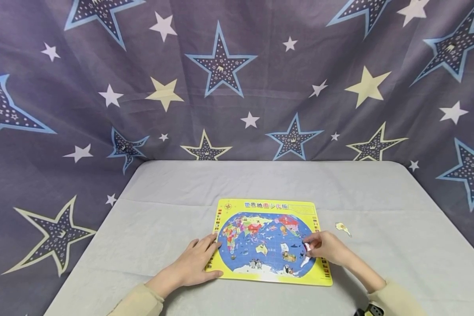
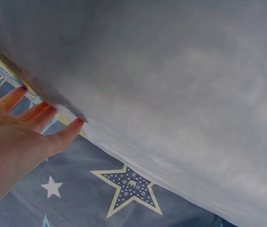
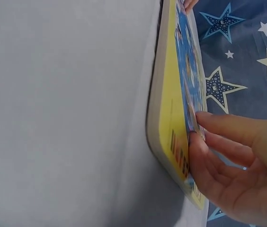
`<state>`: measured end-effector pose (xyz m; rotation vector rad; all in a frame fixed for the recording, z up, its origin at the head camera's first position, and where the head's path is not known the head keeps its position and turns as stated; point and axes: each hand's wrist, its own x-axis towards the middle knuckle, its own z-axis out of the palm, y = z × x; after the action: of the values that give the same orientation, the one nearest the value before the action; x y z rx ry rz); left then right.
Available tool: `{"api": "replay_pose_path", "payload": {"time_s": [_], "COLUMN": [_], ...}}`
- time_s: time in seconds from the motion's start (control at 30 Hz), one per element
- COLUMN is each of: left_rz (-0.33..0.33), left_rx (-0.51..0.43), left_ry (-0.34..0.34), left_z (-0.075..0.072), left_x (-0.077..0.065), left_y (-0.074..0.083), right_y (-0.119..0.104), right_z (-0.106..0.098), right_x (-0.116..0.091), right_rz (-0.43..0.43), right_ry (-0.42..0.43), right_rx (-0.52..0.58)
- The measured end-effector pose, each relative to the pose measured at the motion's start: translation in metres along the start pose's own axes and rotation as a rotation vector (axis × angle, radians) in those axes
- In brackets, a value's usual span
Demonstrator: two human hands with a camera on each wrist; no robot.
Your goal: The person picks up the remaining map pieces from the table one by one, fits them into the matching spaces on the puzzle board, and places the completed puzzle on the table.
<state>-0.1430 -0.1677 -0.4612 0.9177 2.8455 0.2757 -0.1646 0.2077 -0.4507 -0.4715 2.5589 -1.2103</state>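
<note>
A world map puzzle board [image 1: 237,207] with a yellow border and blue oceans lies flat on the table. My left hand [image 1: 195,265] rests at its left edge, fingertips on the border and thumb at the lower left. In the left wrist view those fingers [image 2: 39,113] are spread along the board's edge. Over the map's right side, my right hand [image 1: 328,246] pinches a small pale puzzle piece [image 1: 307,247] between thumb and fingers; the fingers hide most of it. Just below it, a white patch [image 1: 305,262] shows on the blue map. The right wrist view has the pinching hand [image 3: 237,165] close over the board's surface.
A loose yellowish puzzle piece [image 1: 342,228] lies on the table right of the board. The table [image 1: 174,197] has a light grey cloth cover. Behind it hangs a dark curtain [image 1: 237,114] with stars.
</note>
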Motion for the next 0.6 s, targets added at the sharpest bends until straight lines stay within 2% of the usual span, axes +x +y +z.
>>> {"api": "replay_pose_path", "payload": {"time_s": [0.4,0.6], "left_rz": [0.001,0.005], "left_rx": [-0.001,0.007], "left_ry": [-0.012,-0.012], "left_z": [0.0007,0.0022], "left_x": [0.0012,0.0017], "left_y": [-0.0006,-0.0021], "right_y": [-0.0005,-0.0001], "right_z": [0.0052,0.0064], "right_x": [-0.0018,-0.0023], "right_rz": [-0.031,-0.031], "right_ry": [0.029,0.048], "right_rx": [-0.032,-0.011]}}
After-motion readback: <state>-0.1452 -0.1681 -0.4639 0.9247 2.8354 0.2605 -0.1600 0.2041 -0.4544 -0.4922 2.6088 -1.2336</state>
